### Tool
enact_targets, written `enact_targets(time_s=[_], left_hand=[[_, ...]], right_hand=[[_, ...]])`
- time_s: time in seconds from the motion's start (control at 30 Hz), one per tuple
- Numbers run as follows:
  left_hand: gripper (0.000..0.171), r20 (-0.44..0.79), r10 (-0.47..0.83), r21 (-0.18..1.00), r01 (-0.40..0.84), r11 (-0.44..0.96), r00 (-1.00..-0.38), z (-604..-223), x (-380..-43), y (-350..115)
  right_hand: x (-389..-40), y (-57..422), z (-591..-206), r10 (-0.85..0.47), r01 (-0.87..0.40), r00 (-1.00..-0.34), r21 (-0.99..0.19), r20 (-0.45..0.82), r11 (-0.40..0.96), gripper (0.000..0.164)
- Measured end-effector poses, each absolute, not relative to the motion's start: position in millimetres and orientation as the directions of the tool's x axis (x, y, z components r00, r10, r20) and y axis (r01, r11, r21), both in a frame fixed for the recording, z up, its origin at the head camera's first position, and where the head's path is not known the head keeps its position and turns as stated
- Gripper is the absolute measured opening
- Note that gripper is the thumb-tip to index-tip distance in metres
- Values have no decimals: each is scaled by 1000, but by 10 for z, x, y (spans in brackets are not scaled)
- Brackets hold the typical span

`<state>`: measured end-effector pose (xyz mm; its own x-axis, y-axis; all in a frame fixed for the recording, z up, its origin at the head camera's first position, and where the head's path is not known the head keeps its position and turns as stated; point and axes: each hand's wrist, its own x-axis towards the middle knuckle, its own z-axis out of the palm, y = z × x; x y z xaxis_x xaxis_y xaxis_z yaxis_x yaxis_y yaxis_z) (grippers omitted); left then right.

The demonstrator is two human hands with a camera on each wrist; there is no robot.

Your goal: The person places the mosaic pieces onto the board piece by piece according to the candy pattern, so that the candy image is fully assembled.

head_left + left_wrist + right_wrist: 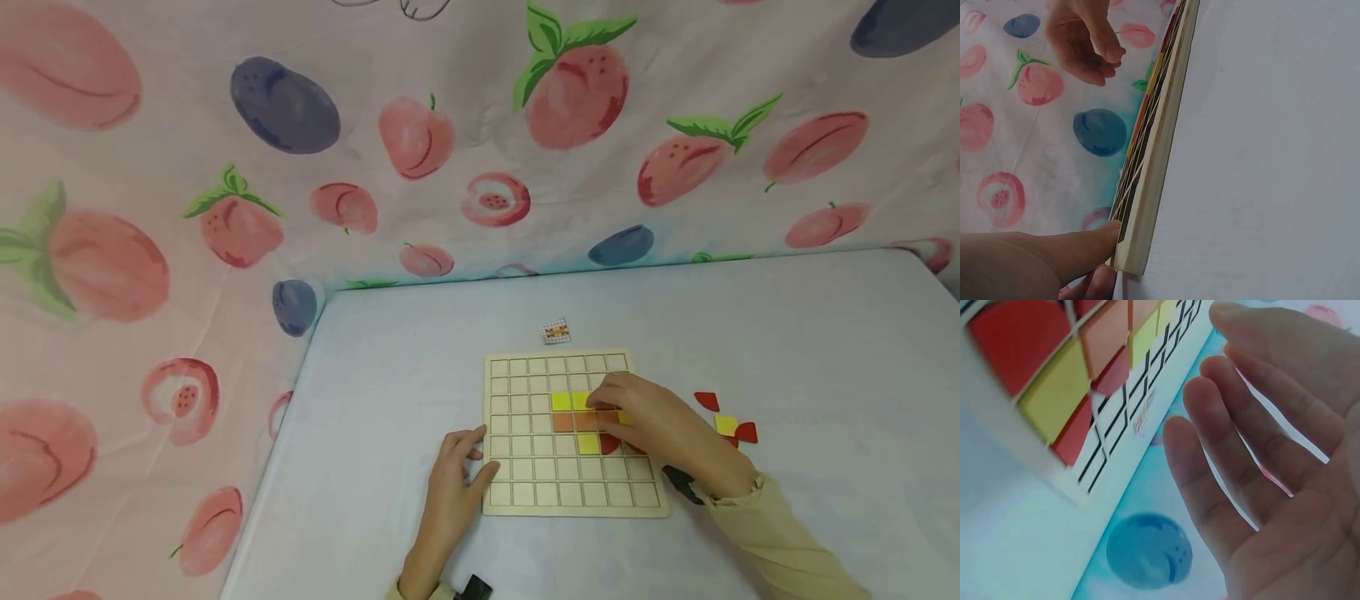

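A square wooden grid board (525, 471) lies flat on the table. Yellow (561, 402), orange (562, 423) and red (609, 444) tiles sit in its cells, right of centre. My left hand (452, 479) rests at the board's left edge, its thumb (1094, 244) and fingertips touching it. Above the tiles hovers my right hand (645, 412), covering some of them in the head view. In the right wrist view its fingers (1197, 406) are spread and apart from the board, and no piece shows in them.
Loose red pieces (707, 401) and a yellow tile (725, 425) lie right of the board, partly behind the right wrist. A small printed pattern card (556, 332) lies beyond the board's far edge. Fruit-print cloth (450, 167) hangs behind and left of the table.
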<state>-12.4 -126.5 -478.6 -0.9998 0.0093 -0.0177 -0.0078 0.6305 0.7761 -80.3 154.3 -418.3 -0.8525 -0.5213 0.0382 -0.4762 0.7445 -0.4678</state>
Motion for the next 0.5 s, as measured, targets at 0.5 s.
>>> enact_targets(time_s=[0.5], left_hand=[[49,6,7,779,9,627,-1000,-4780,-121,-1256]], right_hand=[[-695,1967,-4084,-473,-434,-881,-443,24,785,25]])
